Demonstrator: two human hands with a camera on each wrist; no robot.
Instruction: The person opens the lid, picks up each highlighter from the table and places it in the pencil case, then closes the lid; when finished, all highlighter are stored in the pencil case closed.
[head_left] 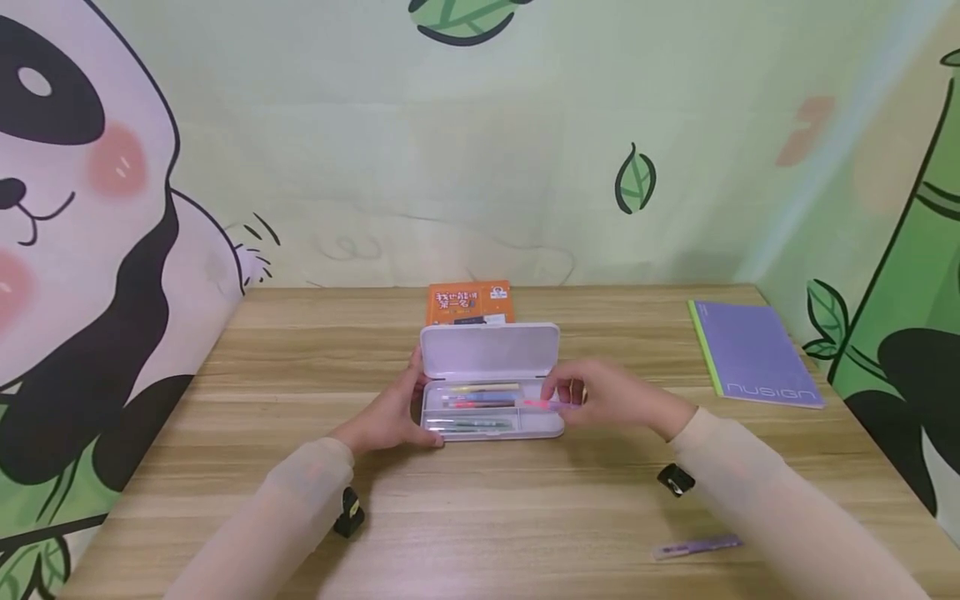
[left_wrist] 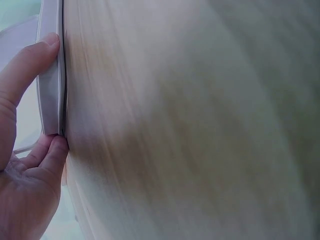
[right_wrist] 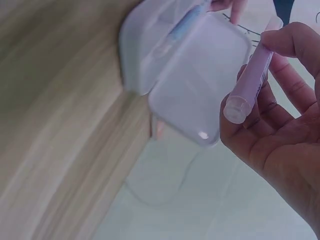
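A white pencil case stands on the table with its lid up. Several pens lie in its two long compartments. My left hand grips the case's left end, the thumb at the front corner and the fingers round the side; the left wrist view shows the same hold on the case wall. Over the right part of the case, my right hand pinches a pink-lilac pen between thumb and fingers. In the head view its pink end points left, above the tray.
An orange booklet lies behind the case. At the right back is a purple notebook with a green spine. A purple pen lies near the front right, by the right sleeve. Small black objects show beside both forearms.
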